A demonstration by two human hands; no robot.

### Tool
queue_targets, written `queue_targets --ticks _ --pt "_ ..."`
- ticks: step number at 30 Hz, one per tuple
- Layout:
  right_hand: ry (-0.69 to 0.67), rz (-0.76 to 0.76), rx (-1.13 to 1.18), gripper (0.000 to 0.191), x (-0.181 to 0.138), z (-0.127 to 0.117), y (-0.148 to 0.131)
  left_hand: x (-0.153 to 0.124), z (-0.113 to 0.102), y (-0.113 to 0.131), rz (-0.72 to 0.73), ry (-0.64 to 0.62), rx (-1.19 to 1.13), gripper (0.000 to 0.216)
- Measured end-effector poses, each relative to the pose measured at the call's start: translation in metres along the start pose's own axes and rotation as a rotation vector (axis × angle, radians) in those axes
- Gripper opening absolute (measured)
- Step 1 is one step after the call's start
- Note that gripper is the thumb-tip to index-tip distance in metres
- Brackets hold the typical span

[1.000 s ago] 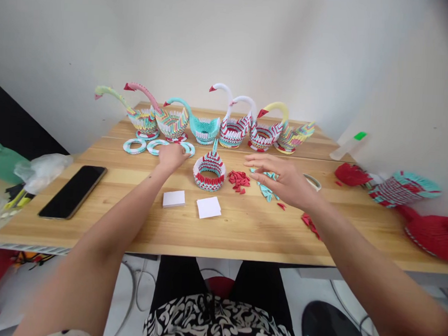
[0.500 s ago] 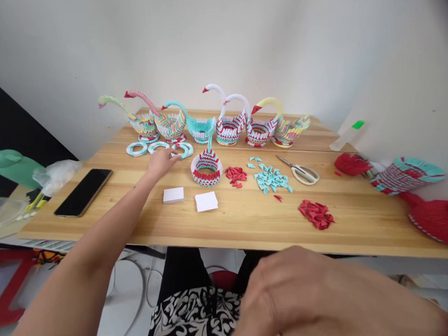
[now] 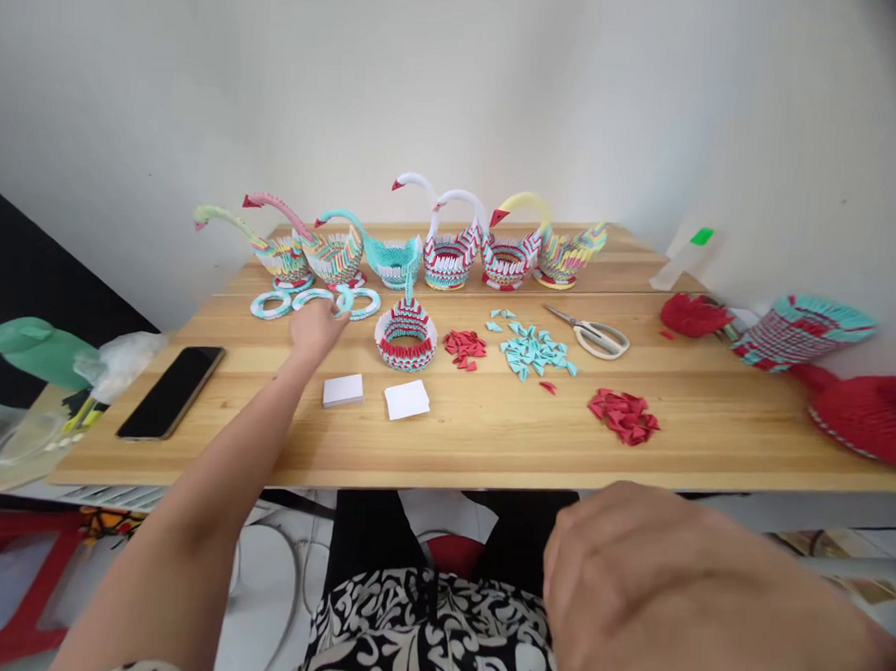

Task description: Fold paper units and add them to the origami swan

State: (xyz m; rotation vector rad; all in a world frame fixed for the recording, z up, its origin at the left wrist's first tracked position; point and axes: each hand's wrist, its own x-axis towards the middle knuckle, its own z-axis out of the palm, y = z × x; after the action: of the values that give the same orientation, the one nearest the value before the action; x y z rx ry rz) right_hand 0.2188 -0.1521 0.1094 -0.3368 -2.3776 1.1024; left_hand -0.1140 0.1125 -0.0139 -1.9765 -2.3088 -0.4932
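My left hand (image 3: 317, 327) is closed on a light blue and white folded-paper ring (image 3: 344, 301), which is tilted up from the table. Beside it lie more such rings, one on the right (image 3: 366, 304) and one on the far left (image 3: 270, 305). In front of the row of swans stands a small red, white and blue paper swan body (image 3: 406, 348) with a thin neck stub. My right hand (image 3: 623, 575) is close to the camera, above my lap, with fingers curled in; its palm side is hidden.
Several finished paper swans (image 3: 452, 261) line the back. Red paper pieces (image 3: 624, 416), blue pieces (image 3: 535, 352), scissors (image 3: 602, 340) and white paper stacks (image 3: 407, 400) lie on the table (image 3: 487, 448). A phone (image 3: 172, 393) is at the left, a red paper piece of work (image 3: 868, 418) at the right.
My left hand has picked a ring out of the overlapping pair and tilts it up. My right hand has shifted a little to the right. The view has turned slightly.
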Motion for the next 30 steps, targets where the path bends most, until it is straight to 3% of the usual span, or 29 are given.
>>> queue_targets --ticks 2,6,9,13,19,22,25,30 --pt "0.097 -0.004 -0.006 0.022 -0.006 -0.003 0.005 -0.017 -0.008 -0.020 -0.071 -0.001 0.002 0.040" --pt "0.203 -0.015 -0.095 0.015 -0.017 -0.017 0.031 -0.048 -0.015 -0.053 -0.131 -0.135 0.069 0.040" --pt "0.397 0.262 -0.283 0.025 -0.021 -0.034 0.065 -0.057 -0.014 -0.057 -0.096 -0.201 0.060 0.047" --pt "0.566 0.532 -0.526 0.028 -0.019 -0.051 0.120 -0.059 -0.020 -0.036 -0.039 -0.109 -0.016 0.047" --pt "0.388 0.660 -0.774 0.023 0.004 -0.050 0.189 -0.051 -0.030 0.019 0.186 0.204 -0.356 0.034" --pt "0.321 0.658 -0.788 0.022 0.018 -0.050 0.204 -0.042 -0.028 0.045 0.220 0.317 -0.562 0.031" --pt "0.338 0.657 -0.765 0.021 0.031 -0.054 0.209 -0.036 -0.026 0.065 0.271 0.358 -0.699 0.030" --pt "0.431 0.575 -0.707 0.025 0.047 -0.052 0.218 -0.037 -0.025 0.063 0.293 0.430 -0.703 0.029"
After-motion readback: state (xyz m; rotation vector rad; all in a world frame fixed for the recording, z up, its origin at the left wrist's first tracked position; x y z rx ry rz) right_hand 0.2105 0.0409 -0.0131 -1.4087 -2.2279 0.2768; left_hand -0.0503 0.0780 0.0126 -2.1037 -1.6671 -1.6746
